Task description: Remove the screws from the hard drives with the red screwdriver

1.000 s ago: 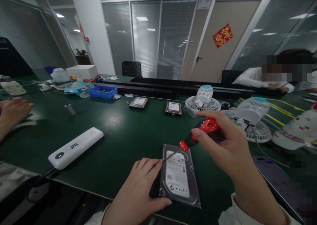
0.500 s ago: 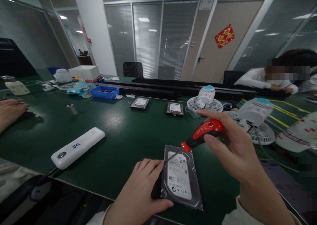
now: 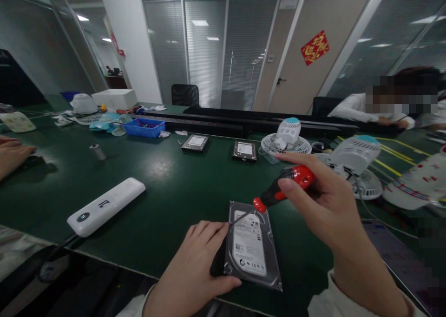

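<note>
A silver hard drive (image 3: 273,242) with a white label lies on the green table near its front edge. My left hand (image 3: 195,261) grips it along the left side, fingers at the upper left edge and thumb by the lower left corner. In my right hand (image 3: 331,201) is a red and black screwdriver (image 3: 275,191), held by its handle between thumb and fingers. Its thin shaft slants down to the left, and the tip meets the drive's left edge beside my left index finger. Whether the tip sits in a screw is too small to tell.
Two more hard drives, one on the left (image 3: 195,143) and one on the right (image 3: 244,150), lie further back. A white power bank (image 3: 108,205) is at left, a metal cylinder (image 3: 97,152) behind it. White fans (image 3: 287,138), a blue tray (image 3: 144,128) and co-workers' hands (image 3: 14,152) surround the work area.
The screwdriver handle has turned in my right hand, so its lettering no longer shows. Its tip stays at the drive's left edge. The whole view has shifted slightly.
</note>
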Demonstrator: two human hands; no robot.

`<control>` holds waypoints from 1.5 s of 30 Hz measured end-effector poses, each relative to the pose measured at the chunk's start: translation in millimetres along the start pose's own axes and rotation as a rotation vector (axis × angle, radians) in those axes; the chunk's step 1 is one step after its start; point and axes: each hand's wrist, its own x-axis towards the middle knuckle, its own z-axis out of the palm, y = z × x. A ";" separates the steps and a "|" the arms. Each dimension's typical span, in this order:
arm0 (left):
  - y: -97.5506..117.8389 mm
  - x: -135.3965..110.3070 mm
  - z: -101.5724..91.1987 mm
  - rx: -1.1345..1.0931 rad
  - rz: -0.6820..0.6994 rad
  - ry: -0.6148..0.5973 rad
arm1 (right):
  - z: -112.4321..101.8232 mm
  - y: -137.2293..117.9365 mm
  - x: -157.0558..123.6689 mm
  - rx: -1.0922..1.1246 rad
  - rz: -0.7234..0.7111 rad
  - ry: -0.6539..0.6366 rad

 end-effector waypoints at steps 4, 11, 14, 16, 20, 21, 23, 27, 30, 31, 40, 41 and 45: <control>-1.0 -1.2 2.0 0.026 0.019 0.024 | -1.2 1.5 -0.6 0.029 -0.018 -0.039; -0.7 -1.7 1.8 0.057 0.042 0.035 | 1.4 -1.9 0.7 0.014 0.068 0.009; -1.6 -1.6 2.1 0.074 0.050 0.037 | 3.7 -0.6 -1.7 0.124 0.089 -0.042; -2.1 -1.6 2.5 0.078 0.051 0.042 | 6.1 0.9 -3.5 0.173 0.089 -0.032; -2.9 -1.8 3.1 0.082 0.074 0.055 | 11.9 1.6 -3.5 0.189 0.048 0.007; -3.1 -1.8 3.3 0.082 0.078 0.059 | 13.0 1.3 -2.9 0.178 0.045 0.011; -3.2 -1.9 3.4 0.080 0.080 0.066 | 14.3 1.0 -1.6 0.129 0.052 0.041; -3.1 -1.9 3.2 0.071 0.073 0.066 | 13.9 2.7 -1.6 0.108 0.030 0.092; -2.8 -1.7 2.9 0.068 0.070 0.063 | 13.7 3.9 -3.4 0.184 -0.015 0.042; -2.7 -1.6 2.8 0.068 0.070 0.062 | 14.1 3.8 -3.8 0.199 -0.010 0.031; -1.1 -1.4 0.8 0.065 0.059 0.050 | 16.3 -1.2 -3.9 0.215 0.009 0.087; -1.2 -1.3 0.7 0.067 0.059 0.050 | 16.0 -1.5 -4.0 0.225 -0.018 0.064; -1.9 -1.2 1.0 0.069 0.068 0.056 | 17.2 -2.7 -3.9 0.164 -0.011 0.065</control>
